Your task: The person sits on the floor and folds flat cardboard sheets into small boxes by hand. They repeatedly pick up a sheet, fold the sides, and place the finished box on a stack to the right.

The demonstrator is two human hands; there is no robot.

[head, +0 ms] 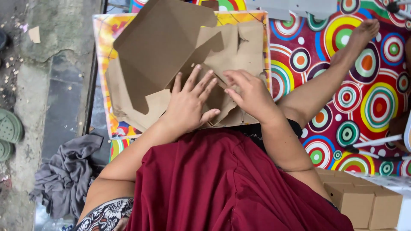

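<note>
We see both hands at frame centre, left hand [188,105] spread flat and right hand [250,94] fingers half-curled, pressing the brown cardboard box blank [171,51] down, gripping nothing, to pin its folds flat.

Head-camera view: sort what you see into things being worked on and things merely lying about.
Worked on:
flat brown cardboard box blank
left hand
right hand

Lying about:
crumpled grey cloth
folded brown cardboard boxes
green sandal

Bright circle-patterned mat [368,98] – grey concrete floor [47,64] alongside.
</note>
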